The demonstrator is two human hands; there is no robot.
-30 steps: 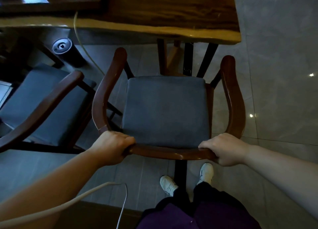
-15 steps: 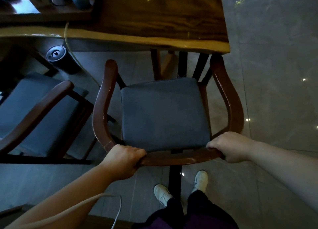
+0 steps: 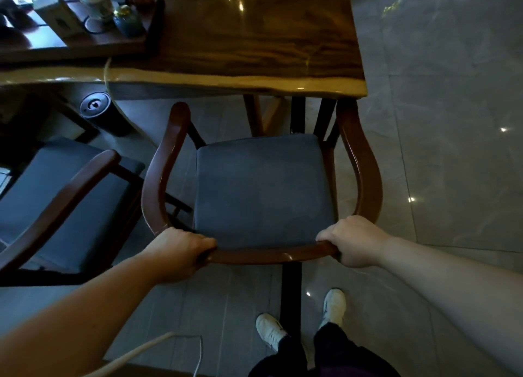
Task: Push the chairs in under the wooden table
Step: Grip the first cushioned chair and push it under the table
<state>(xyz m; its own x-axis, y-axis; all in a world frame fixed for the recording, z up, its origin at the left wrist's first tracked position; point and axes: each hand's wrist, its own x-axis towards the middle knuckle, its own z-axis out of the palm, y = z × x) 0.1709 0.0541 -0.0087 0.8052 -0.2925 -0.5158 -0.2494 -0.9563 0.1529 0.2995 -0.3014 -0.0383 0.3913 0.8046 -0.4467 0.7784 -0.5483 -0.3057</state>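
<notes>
A wooden armchair [image 3: 261, 190] with a grey-blue seat cushion stands in front of me, facing the wooden table [image 3: 254, 42]. My left hand [image 3: 178, 256] grips the left end of its curved back rail and my right hand [image 3: 353, 240] grips the right end. The tip of the right armrest touches the table's near edge; the left armrest tip stops just short of it. A second armchair [image 3: 65, 207] of the same kind stands to the left, angled away and out from the table.
A dark tray [image 3: 85, 22] with a teapot, a box and small pots sits on the table's far left. A black cylinder [image 3: 99, 110] stands on the tiled floor under the table edge. A pale cable [image 3: 158, 348] trails by my left arm. My white shoes [image 3: 334, 306] are behind the chair.
The chair has slid forward toward the table; its armrest tips went from well short of the edge to reaching it. Both hands kept their grip on the back rail, and I stepped closer.
</notes>
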